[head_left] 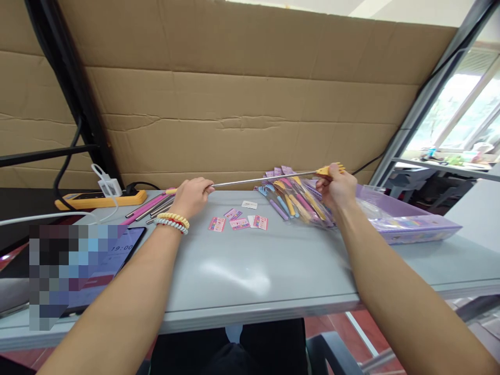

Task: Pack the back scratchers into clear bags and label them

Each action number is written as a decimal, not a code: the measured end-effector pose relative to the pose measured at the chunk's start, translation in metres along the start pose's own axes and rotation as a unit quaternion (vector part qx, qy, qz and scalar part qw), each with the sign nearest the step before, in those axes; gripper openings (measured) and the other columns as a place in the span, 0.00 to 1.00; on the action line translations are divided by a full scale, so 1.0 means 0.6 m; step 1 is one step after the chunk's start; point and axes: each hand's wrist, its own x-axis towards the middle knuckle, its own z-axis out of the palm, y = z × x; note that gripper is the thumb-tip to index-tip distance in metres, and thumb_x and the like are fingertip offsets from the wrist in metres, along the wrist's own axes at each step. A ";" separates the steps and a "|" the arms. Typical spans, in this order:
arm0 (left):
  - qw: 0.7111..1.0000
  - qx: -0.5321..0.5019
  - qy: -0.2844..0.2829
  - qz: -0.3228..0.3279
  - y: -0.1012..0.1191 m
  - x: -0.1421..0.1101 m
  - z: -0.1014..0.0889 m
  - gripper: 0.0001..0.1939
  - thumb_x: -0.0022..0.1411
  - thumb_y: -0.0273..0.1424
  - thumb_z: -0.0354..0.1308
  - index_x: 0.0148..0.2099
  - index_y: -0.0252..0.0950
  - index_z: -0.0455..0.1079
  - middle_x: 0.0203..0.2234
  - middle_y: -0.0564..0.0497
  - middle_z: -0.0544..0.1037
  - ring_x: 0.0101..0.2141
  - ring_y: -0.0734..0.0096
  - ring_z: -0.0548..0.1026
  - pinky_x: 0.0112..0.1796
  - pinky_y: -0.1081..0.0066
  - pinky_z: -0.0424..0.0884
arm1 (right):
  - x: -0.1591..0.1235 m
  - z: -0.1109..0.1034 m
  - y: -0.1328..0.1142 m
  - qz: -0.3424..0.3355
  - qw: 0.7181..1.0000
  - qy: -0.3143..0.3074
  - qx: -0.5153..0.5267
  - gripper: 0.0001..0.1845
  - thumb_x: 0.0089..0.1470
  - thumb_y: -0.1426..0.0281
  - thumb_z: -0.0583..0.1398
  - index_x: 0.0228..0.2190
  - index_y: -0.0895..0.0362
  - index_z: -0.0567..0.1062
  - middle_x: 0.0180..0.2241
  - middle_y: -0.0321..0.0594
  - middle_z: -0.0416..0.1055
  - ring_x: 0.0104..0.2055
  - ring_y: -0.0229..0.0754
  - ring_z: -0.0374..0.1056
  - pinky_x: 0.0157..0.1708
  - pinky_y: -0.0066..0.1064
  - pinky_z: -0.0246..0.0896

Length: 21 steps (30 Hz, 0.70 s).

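A telescopic back scratcher [265, 180] is stretched out between my hands above the table, its thin metal rod drawn long. Closed around its near-level left end is my left hand [193, 197], with beaded bands at the wrist. My right hand [336, 187] grips the yellow claw head at the other end. Below the rod lies a pile of packed back scratchers [299, 200] in clear bags, with blue, yellow and purple claws. Small pink printed cards [239, 224] and a white card [249, 204] are on the table between my forearms.
Pink and dark rods [146, 208] lie by my left hand, near a yellow power strip [101, 199] with a white charger. A phone or tablet [113, 255] rests at the left. At right sits an open purple box [414, 229] with clear plastic inside. Cardboard [242, 94] walls the back.
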 end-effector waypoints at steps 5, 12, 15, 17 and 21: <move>1.000 0.018 0.011 -0.008 0.014 -0.004 -0.011 0.12 0.62 0.29 0.46 0.37 0.38 0.72 0.34 0.49 0.78 0.36 0.64 0.74 0.32 0.67 0.60 | -0.022 0.021 0.007 0.027 0.994 -0.102 -0.009 0.15 0.56 0.64 0.57 0.23 0.60 0.67 0.15 0.36 0.68 0.11 0.34 0.60 0.07 0.23 0.51; 0.999 0.026 0.018 0.034 0.048 -0.009 -0.011 0.13 0.64 0.32 0.46 0.38 0.39 0.72 0.32 0.51 0.78 0.34 0.66 0.74 0.28 0.68 0.58 | -0.062 0.039 0.021 0.047 0.959 -0.269 -0.074 0.22 0.41 0.54 0.66 0.23 0.61 0.70 0.18 0.40 0.71 0.14 0.36 0.64 0.09 0.24 0.55; 0.995 0.041 0.018 0.088 0.096 -0.011 -0.007 0.13 0.64 0.32 0.46 0.38 0.38 0.72 0.31 0.50 0.77 0.33 0.67 0.73 0.28 0.68 0.57 | -0.108 0.069 0.036 0.054 0.914 -0.378 -0.138 0.24 0.40 0.51 0.66 0.25 0.60 0.70 0.20 0.42 0.74 0.15 0.37 0.66 0.11 0.26 0.58; 0.992 0.055 0.018 0.109 0.122 -0.013 -0.007 0.13 0.64 0.30 0.45 0.37 0.37 0.72 0.29 0.49 0.76 0.32 0.66 0.73 0.28 0.68 0.58 | -0.133 0.085 0.045 0.045 0.898 -0.412 -0.151 0.25 0.42 0.49 0.64 0.25 0.59 0.69 0.20 0.41 0.73 0.14 0.37 0.66 0.11 0.26 0.58; 0.991 0.060 0.030 0.115 0.138 -0.017 -0.008 0.14 0.65 0.30 0.45 0.35 0.36 0.71 0.27 0.48 0.75 0.32 0.66 0.73 0.28 0.67 0.59 | -0.146 0.093 0.052 0.015 0.900 -0.411 -0.146 0.24 0.45 0.48 0.61 0.26 0.58 0.68 0.20 0.38 0.73 0.15 0.36 0.66 0.13 0.27 0.59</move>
